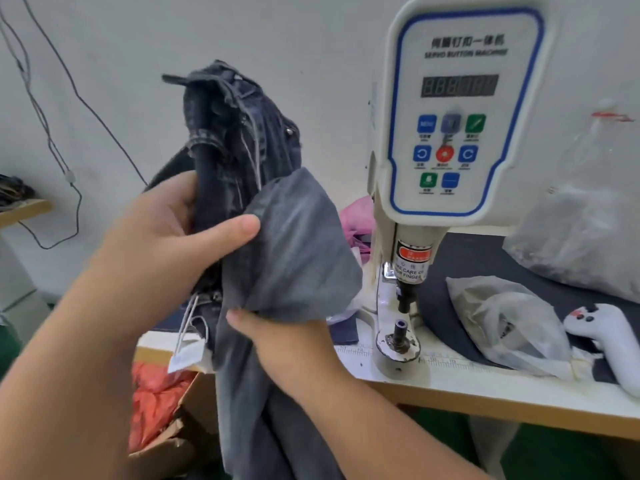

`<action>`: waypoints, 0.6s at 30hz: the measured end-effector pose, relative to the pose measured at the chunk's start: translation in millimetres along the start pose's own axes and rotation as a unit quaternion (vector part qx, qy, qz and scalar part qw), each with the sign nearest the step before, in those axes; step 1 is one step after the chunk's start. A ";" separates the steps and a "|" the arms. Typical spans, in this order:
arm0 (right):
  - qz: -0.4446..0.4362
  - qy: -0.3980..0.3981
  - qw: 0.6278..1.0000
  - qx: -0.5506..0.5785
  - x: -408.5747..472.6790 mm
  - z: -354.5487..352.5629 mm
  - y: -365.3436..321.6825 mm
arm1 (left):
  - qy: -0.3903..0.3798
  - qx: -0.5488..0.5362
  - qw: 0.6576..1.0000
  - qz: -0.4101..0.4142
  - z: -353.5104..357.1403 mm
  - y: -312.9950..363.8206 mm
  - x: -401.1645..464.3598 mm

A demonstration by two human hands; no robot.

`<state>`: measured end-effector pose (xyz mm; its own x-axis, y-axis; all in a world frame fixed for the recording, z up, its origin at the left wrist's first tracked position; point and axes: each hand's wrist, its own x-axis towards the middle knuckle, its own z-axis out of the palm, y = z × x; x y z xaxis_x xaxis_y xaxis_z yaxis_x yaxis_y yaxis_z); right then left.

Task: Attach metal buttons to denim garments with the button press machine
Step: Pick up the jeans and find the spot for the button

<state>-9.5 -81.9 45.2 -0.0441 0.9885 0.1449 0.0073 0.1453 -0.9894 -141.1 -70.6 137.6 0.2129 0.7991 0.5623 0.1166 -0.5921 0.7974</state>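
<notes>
While both hands, left point(166, 233) and right point(277, 336), grip the dark grey denim garment point(284, 244) clear of the white button press machine point(460, 133), I note loose folds. Risk: bunched layers over its metal die point(400, 329) could misplace the button.

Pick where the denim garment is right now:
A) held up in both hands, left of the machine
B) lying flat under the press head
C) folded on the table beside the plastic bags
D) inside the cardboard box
A: the left hand and right hand both grip the denim garment in the air, left of the button press machine, whose lower die sits bare.
</notes>
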 end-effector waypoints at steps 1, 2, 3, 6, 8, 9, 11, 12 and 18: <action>-0.004 0.009 0.999 0.034 3.1 1.6 -2.9 | 0.061 0.092 0.993 0.031 -0.7 -4.6 -4.8; -0.017 0.014 0.999 0.040 14.6 -1.5 -8.6 | 0.125 0.177 0.974 0.060 0.3 -11.6 -12.9; -0.033 0.041 0.998 0.027 18.2 -0.2 -14.5 | 0.180 0.235 0.952 0.079 2.9 -22.2 -23.7; -0.089 0.090 0.990 0.062 29.0 7.1 -14.7 | 0.280 0.260 0.924 -0.007 15.4 -68.2 -74.3; -0.107 0.112 0.982 0.109 42.2 10.3 -17.7 | 0.223 0.180 0.949 -0.129 33.7 -91.1 -99.1; -0.098 0.114 0.980 0.132 47.5 12.7 -18.7 | 0.176 0.128 0.961 -0.168 45.1 -98.7 -104.6; -0.083 0.100 0.976 0.176 56.2 21.4 -18.0 | 0.154 0.107 0.962 -0.198 53.9 -112.7 -97.9; -0.072 0.101 0.970 0.208 59.2 25.5 -19.9 | 0.170 0.114 0.961 -0.184 50.1 -120.9 -89.3; 0.055 0.024 0.897 0.437 108.7 24.5 -48.3 | 0.279 0.158 0.946 -0.053 8.6 -115.2 -11.8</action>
<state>-39.1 17.5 108.4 -0.0481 0.9985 0.0247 -0.7789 -0.0220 -0.6268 -148.7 -12.7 37.2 -0.3505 0.7350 0.5804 0.4110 -0.4362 0.8005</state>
